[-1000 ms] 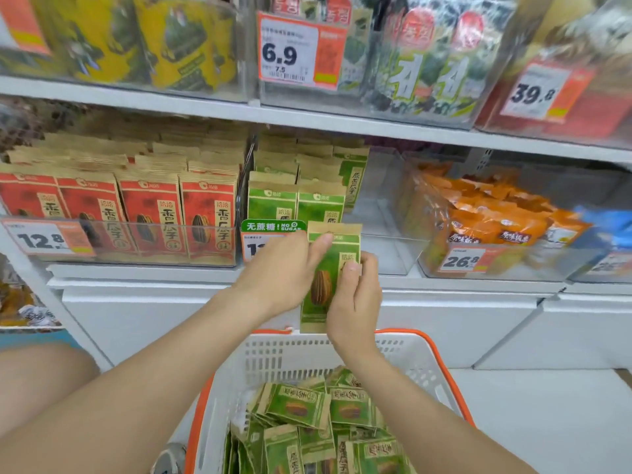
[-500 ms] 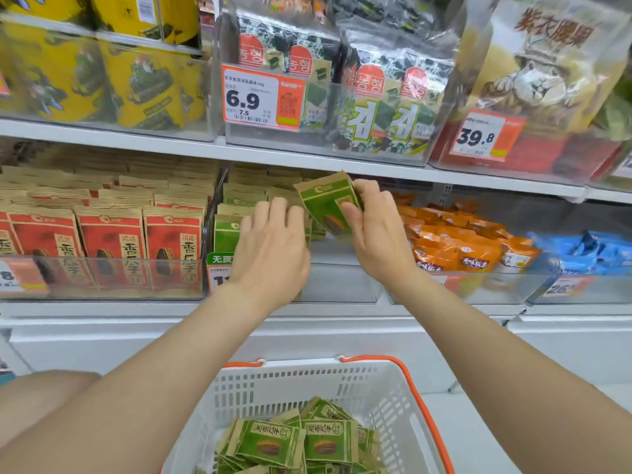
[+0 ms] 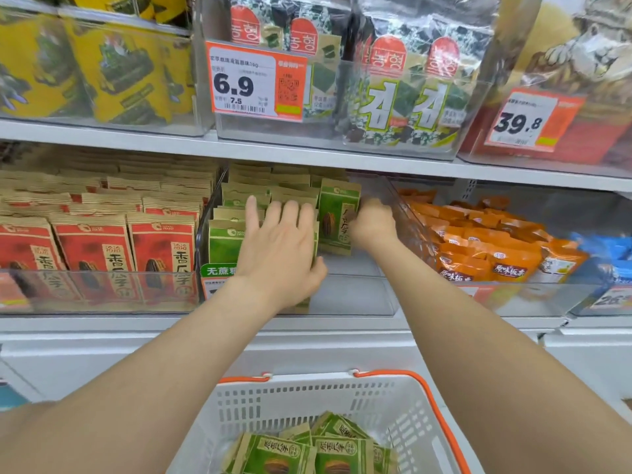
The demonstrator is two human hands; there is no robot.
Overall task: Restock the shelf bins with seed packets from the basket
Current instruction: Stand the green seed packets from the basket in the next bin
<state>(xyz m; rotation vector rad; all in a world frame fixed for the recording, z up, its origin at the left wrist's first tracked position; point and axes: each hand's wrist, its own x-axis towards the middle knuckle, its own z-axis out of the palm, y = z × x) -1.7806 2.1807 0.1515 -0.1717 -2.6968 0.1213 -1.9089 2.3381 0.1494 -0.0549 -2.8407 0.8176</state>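
Observation:
A green seed packet [image 3: 337, 217] stands upright at the right end of the packet rows inside the clear shelf bin [image 3: 355, 295]. My right hand [image 3: 372, 222] grips its right edge, fingers curled. Flat against the front of the middle row of green packets [image 3: 232, 213] lies my left hand [image 3: 280, 244], fingers straight. Below, a white basket with an orange rim [image 3: 434, 401] holds several more green packets [image 3: 307, 453].
Red seed packets [image 3: 102, 248] fill the bin to the left, orange snack bags [image 3: 485, 248] the bin to the right, blue bags [image 3: 608, 254] beyond. The upper shelf [image 3: 307, 153] overhangs closely, carrying seaweed packs and price tags. White cabinet fronts sit below.
My right hand carried the green packet from in front of the bin into it and stood it upright at the right. My left hand let go and moved onto the packet rows.

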